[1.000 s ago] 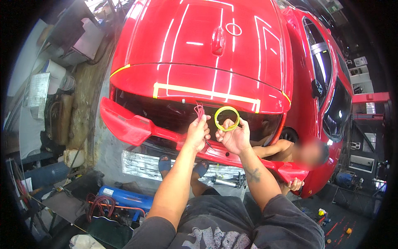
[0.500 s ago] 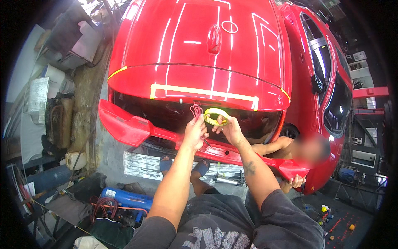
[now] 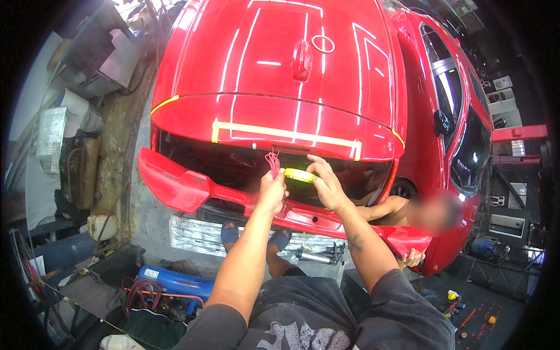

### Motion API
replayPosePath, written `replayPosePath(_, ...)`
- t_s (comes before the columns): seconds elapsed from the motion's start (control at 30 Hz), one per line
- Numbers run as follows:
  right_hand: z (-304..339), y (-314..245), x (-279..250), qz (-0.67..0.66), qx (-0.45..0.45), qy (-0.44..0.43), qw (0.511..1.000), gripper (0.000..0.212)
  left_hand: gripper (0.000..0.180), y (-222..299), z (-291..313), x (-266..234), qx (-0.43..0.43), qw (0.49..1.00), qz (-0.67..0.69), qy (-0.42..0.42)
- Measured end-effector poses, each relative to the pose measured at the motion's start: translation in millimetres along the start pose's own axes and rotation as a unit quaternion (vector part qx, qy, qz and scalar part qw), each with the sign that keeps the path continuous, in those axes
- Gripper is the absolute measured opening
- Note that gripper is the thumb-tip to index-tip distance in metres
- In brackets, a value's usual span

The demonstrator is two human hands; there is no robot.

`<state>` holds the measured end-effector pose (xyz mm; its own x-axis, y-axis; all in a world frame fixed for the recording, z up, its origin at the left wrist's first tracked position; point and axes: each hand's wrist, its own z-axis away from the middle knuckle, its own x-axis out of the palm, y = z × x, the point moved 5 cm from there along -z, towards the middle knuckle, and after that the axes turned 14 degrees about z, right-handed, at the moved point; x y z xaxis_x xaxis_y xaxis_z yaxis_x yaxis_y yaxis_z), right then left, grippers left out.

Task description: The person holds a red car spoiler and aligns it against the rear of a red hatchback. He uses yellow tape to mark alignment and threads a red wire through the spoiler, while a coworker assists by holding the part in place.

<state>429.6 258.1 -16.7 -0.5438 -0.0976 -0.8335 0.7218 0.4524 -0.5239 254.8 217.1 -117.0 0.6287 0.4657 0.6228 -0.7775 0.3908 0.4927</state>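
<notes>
My left hand [image 3: 272, 192] is closed around a bundle of thin pinkish-red wires [image 3: 272, 162], whose looped ends stick up above the fist. Right beside it is a roll of yellow masking tape [image 3: 299, 175], turned edge-on. My right hand [image 3: 328, 185] grips the roll's right side, with one finger raised off it; the roll's left edge meets my left fingers. Both hands are over the dark rear window of a red car. Below them lies a long red spoiler [image 3: 175, 181], detached from the car. Yellow tape strips [image 3: 286, 133] mark the car's rear roof edge.
At the right, another person's hand [image 3: 413, 258] supports the spoiler's end. A second red car [image 3: 429, 99] stands close by. On the floor are a blue tank [image 3: 178, 281] and a metal stand [image 3: 321, 254]. Buckets and panels [image 3: 73, 111] line the left side.
The tape roll has turned from showing its open ring to edge-on. My right index finger has lifted off it. The wires stay in my left hand.
</notes>
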Motion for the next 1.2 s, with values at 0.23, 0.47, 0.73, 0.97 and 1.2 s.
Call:
replayPosePath(0.23,-23.5,-34.8,-10.1,0.084,0.145,-0.176,0.97,0.038,0.014,2.1,6.8,5.3,-0.008,0.999,-0.047,-0.006)
replayPosePath(0.47,-39.4,-28.9,-6.0,0.258,0.177,-0.314,0.896,0.028,0.013,7.8,9.9,4.5,0.007,0.996,-0.094,0.006)
replayPosePath(0.73,-84.1,-65.9,3.5,0.159,0.132,-0.261,0.943,0.034,0.029,20.6,15.6,9.2,0.088,0.973,-0.203,0.069)
replayPosePath(0.97,-100.6,-74.9,27.0,0.282,0.162,-0.31,0.893,0.04,0.033,9.2,-1.1,-2.6,0.181,0.953,-0.242,0.035)
replayPosePath(1.2,-104.0,-76.6,25.5,0.285,0.16,-0.321,0.889,0.039,0.044,6.6,12.6,0.5,-0.039,0.994,0.09,0.044)
